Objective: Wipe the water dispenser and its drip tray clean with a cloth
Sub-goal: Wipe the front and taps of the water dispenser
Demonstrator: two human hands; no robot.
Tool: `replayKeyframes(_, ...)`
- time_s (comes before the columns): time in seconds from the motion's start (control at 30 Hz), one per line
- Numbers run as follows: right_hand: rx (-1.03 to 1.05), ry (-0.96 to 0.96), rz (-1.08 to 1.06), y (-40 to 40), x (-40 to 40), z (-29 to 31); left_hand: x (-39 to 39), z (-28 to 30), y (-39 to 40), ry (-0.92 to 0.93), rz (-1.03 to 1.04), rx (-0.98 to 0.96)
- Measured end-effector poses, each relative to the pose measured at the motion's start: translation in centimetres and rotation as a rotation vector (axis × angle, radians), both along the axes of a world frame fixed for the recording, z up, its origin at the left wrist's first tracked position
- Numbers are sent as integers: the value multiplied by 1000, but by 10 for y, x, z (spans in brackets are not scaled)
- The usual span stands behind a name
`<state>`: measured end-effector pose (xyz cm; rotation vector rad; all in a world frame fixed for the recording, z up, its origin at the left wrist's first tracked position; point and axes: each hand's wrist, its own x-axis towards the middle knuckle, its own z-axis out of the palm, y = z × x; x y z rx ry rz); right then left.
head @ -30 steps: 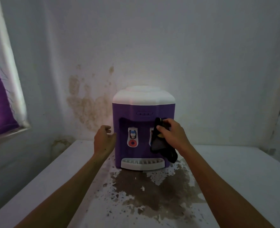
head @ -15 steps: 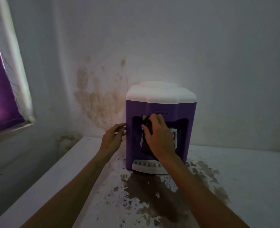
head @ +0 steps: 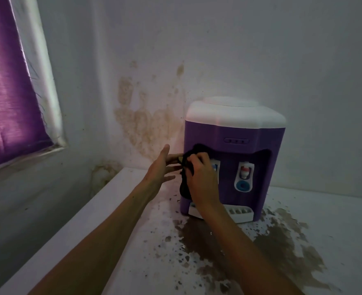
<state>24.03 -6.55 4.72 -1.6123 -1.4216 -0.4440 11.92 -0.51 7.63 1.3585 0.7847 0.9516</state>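
Observation:
A purple water dispenser (head: pixel 246 133) with a white top stands on a white table against the wall. Its white slotted drip tray (head: pixel 238 212) sits at the base, partly hidden by my right wrist. My right hand (head: pixel 202 180) is shut on a dark cloth (head: pixel 188 158) and presses it against the dispenser's front left corner, beside the left tap. My left hand (head: pixel 162 167) is open with fingers spread, its fingertips touching the dispenser's left side. The right tap (head: pixel 244 170) with a blue button shows clearly.
The white table (head: pixel 335 209) has a large brown stain (head: pixel 282 248) with flaked spots in front of the dispenser. The wall (head: pixel 146 124) behind shows brown damp marks. A window with a purple curtain (head: pixel 7 92) is at the left, above a ledge.
My right hand has slid the cloth leftward across the recess, from the right tap to the front left corner. My left hand has opened against the side. The view shifted left.

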Motion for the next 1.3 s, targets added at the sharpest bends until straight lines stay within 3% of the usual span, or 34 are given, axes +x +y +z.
replayKeyframes(0.1, -65, -97, -12, -3, -1, -13, 0, 1, 1, 57, -17, 39)
replayKeyframes(0.2, -96, -76, 21, -4, 3, -8, -2, -1, 1, 116, -56, 111)
replayKeyframes(0.33, 35, -72, 48, -5, 4, 13, -8, -1, 3, 54, -58, 56)
replayKeyframes(0.47, 93, -249, -18, 4, 3, 17, -11, -4, 7, -25, -36, -25)
replayKeyframes(0.6, -54, -407, -40, 2, 2, -8, -13, -6, 4, 61, 48, 149)
replayKeyframes(0.77, -37, -285, 89, -2, 8, 0, -13, -2, 3, 96, 29, 247)
replayKeyframes(0.93, 86, 1, 136, -12, 12, 14, -8, 9, 17, 42, 185, 302)
replayKeyframes(1.17, 143, -94, 34, -1, 12, 11, 17, 17, 31, 234, 448, 628)
replayKeyframes(1.23, 147, -100, -45, -1, 12, 5, 21, 16, 32, 267, 465, 630)
replayKeyframes(1.3, 126, -67, -70, -1, 12, 5, 22, 15, 31, 177, 419, 504)
